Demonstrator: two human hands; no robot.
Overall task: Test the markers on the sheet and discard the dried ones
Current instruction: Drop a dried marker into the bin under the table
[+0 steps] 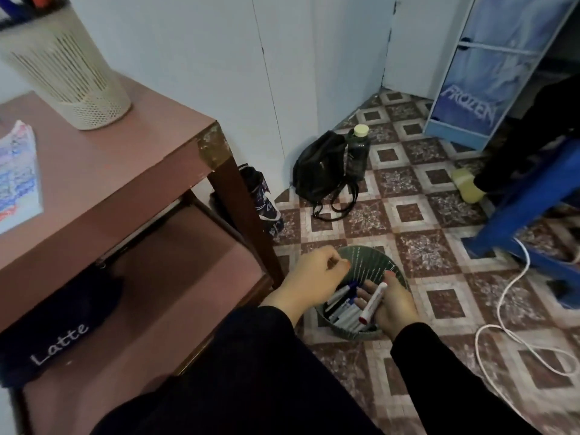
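1. My right hand (394,304) gripped a white marker with a red cap (373,302): thumb on top, fingers curled under the barrel, cap end pointing back toward me.
2. That marker sat directly above the round green slotted plastic bin (370,265) on the tiled floor, not yet inside it.
3. My left hand (317,274) hovered over the bin's left rim, fingers curled in, thumb tip near the index finger. I saw nothing held in it.
4. The bin held a pile of white markers with blue and dark caps (342,312), lying at angles.
5. The paper sheet covered in coloured scribbles (18,177) lay on the brown wooden table (141,158), well apart from both hands.
6. A cream slotted plastic holder (69,73) stood upright on the same tabletop, behind the sheet.
7. A black backpack (320,167) leaned against the wall, and a white cable (508,296) ran over the floor right of the bin.
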